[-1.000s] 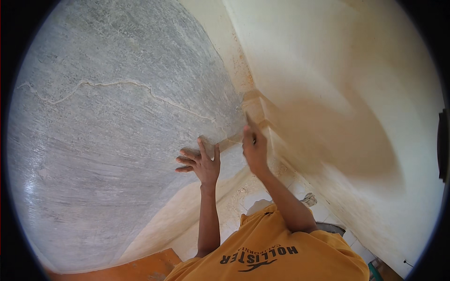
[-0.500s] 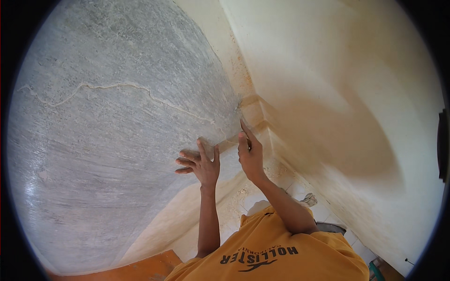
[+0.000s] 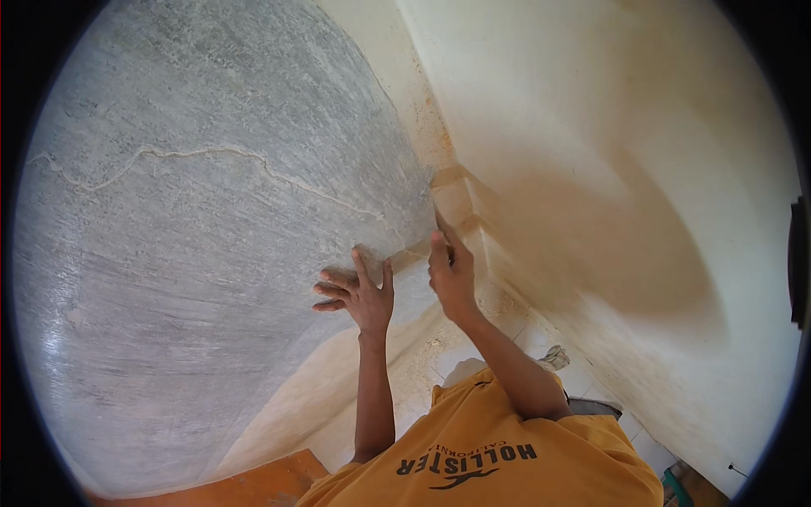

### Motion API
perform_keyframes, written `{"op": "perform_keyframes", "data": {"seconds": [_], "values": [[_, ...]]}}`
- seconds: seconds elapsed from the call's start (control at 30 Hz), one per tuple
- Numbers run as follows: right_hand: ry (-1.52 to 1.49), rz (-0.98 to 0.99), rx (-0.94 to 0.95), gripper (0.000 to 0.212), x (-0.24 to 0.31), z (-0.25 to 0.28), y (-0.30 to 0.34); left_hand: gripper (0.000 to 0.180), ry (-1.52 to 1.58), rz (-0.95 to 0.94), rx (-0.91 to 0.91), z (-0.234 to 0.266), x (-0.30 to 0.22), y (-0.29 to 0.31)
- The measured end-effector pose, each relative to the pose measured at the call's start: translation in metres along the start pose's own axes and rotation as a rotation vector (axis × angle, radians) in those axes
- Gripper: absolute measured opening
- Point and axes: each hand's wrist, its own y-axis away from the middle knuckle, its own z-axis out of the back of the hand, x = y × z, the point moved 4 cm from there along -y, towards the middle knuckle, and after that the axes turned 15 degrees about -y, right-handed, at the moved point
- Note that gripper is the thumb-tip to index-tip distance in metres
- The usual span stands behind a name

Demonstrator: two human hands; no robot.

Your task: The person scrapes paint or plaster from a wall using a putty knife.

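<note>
My left hand (image 3: 359,296) lies flat against a rough grey plastered wall (image 3: 194,237), fingers spread, close to the wall's lower edge. My right hand (image 3: 452,275) is just to its right, closed on a thin pointed tool (image 3: 441,226). The tool's tip touches the corner joint (image 3: 452,198) where the grey wall meets a cream wall; I cannot tell what kind of tool it is. A thin pale crack line (image 3: 211,156) runs across the grey wall. My orange shirt (image 3: 507,456) fills the bottom of the view.
The smooth cream wall (image 3: 608,169) takes up the right side. Below the hands are pale floor tiles with dust (image 3: 439,355), a small grey lump (image 3: 553,357), an orange-brown surface (image 3: 253,486) and a green item (image 3: 676,488).
My right hand with the tool has slid slightly down and left along the corner joint. My left hand has stayed pressed on the grey wall.
</note>
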Motion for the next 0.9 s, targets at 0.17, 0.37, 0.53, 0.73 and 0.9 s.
{"op": "perform_keyframes", "data": {"seconds": [0.17,0.37,0.53,0.73,0.9], "values": [[-0.096,-0.082,0.014,0.055,0.012,0.002,-0.005,0.09,-0.016,0.012,0.022,0.0,0.005,0.002],[-0.092,-0.03,0.019,0.053,0.003,-0.003,0.001,0.09,-0.005,0.025,0.026,-0.003,0.005,0.004],[-0.154,-0.035,-0.007,0.052,-0.001,-0.001,-0.001,0.09,0.023,0.019,0.025,0.0,0.001,0.0],[-0.101,-0.177,0.038,0.052,0.001,0.001,0.006,0.092,0.025,0.019,0.019,0.0,0.003,-0.001],[-0.041,0.007,0.016,0.054,-0.015,-0.002,0.008,0.092,0.023,0.017,0.007,0.002,0.002,0.0]]}}
